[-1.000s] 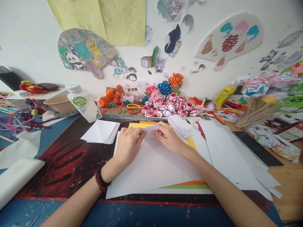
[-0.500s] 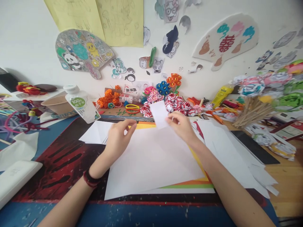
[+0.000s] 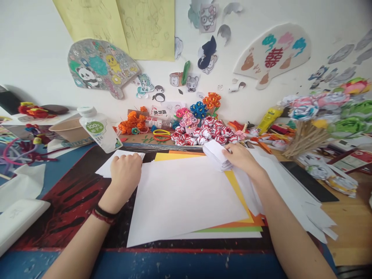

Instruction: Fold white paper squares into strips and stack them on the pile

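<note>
My right hand (image 3: 242, 158) pinches the right edge of a small stack of white paper pieces (image 3: 216, 154), just beyond the top right of a large white sheet (image 3: 186, 197). Whether that stack is lifted or resting, I cannot tell. My left hand (image 3: 126, 172) is closed, knuckles up, over a pile of small white papers (image 3: 106, 164) on the left. Its fingertips are hidden, so what they grip does not show. Yellow, orange and green sheets (image 3: 229, 226) lie under the large white one.
A white bottle (image 3: 100, 130) stands behind the left pile. Along the wall are red-and-white flowers (image 3: 219, 130) and orange flowers (image 3: 133, 122). More white sheets (image 3: 286, 190) and a dark flat slab (image 3: 309, 182) lie to the right. A white case (image 3: 21, 223) sits at the left edge.
My left hand has moved left onto the small paper pile and closed. My right hand, which held up one small paper, has shifted right and lower and is at a small stack.
</note>
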Available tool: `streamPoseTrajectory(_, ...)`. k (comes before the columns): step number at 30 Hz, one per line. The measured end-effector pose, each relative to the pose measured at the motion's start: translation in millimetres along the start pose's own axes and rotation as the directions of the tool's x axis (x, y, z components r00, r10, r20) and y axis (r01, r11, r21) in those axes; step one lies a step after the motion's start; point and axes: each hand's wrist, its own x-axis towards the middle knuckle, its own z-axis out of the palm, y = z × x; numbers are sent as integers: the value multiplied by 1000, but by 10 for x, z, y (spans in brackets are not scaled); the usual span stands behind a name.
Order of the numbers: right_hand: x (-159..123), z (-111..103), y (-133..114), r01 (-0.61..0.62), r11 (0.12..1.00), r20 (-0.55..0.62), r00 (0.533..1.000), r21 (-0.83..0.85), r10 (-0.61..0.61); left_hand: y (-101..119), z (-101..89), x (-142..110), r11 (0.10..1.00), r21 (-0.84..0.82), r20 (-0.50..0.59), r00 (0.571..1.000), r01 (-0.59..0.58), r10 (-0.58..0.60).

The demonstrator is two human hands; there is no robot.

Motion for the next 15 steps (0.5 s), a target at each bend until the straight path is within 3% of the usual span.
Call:
streamPoseTrajectory(5, -97, -7, -64, -24, 979, -87, 996, -205, 7, -4, -40, -5, 1000, 21, 19, 1000, 3, -3)
streamPoseTrajectory(8, -124, -5, -161, -18, 967, -205, 978, -254, -36, 3, -78, -6, 1000, 23, 31, 1000, -2, 1)
streamPoseTrajectory(12, -171, 15, -395, 90, 980, -337, 930, -176, -146, 27, -119, -7, 1000, 26, 57, 998, -8, 6)
streamPoseTrajectory(15, -234, 63, -583, 212, 975, -344, 912, -67, -222, 42, -126, -7, 999, 26, 68, 997, -24, 22)
